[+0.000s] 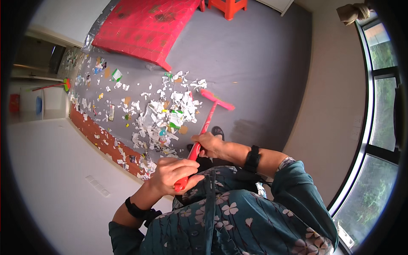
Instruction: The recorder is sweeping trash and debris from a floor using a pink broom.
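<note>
A red broom [208, 119] with a pink head slants across the floor in front of me. My left hand [175, 173] grips the top end of its handle. Lower on the same handle, my right hand [208, 144] is closed around the shaft. The broom head [217, 100] is just right of a heap of torn white paper scraps [183, 106]. Among the scraps lie green-and-white packaging [176, 119] and brown pieces [183, 129]. More scraps spread left across the grey floor.
A low table with a red cover [143, 30] stands beyond the litter, and an orange plastic stool [229, 8] is behind it. A green-and-red broom [66, 84] is at the left, near an open cabinet [55, 103]. Windows [384, 110] line the right wall.
</note>
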